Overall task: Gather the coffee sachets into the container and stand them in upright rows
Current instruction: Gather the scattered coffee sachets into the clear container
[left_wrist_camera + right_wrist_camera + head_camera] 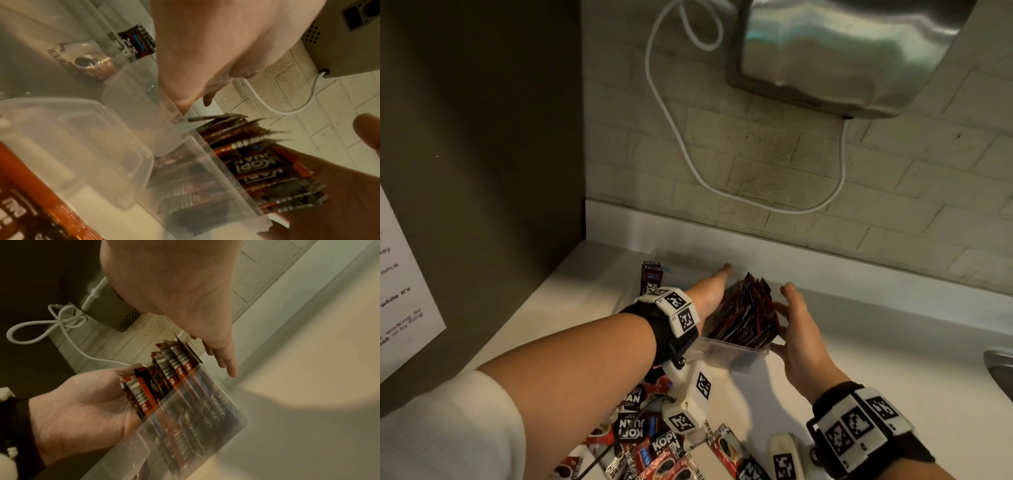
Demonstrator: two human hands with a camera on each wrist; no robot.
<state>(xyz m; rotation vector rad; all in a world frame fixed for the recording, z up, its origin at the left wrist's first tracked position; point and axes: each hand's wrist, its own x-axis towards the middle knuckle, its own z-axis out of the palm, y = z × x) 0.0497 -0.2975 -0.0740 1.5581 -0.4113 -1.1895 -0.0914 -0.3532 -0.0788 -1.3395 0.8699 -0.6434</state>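
Evidently the step in hand is squaring up a packed row: a clear container [736,353] sits on the white counter [876,346] near the back wall, with a dense block of sachets [744,313] standing on end inside it, their tops leaning a little and rising above the rim. The left hand [709,294] lies flat against the block's left side, fingers straight, gripping nothing. The right hand [796,329] faces it with fingers extended; the head and left-wrist views suggest its fingers touch the block's right side, though the contact is partly hidden. Neither hand has hold of a sachet.

Next, I judge, the block needs pressing upright and level, then one hand must go back for more.

A loose pile [654,442] of sachets lies near the front edge, under the left forearm, so plenty is left to gather. One stray sachet [652,275] lies beyond the left wrist. A steel dryer [842,54] hangs on the wall above, its white cord [688,150] looping down well clear. A sink [1000,366] edge shows at right. The forearm covers part of the pile, which may hamper the next reach.
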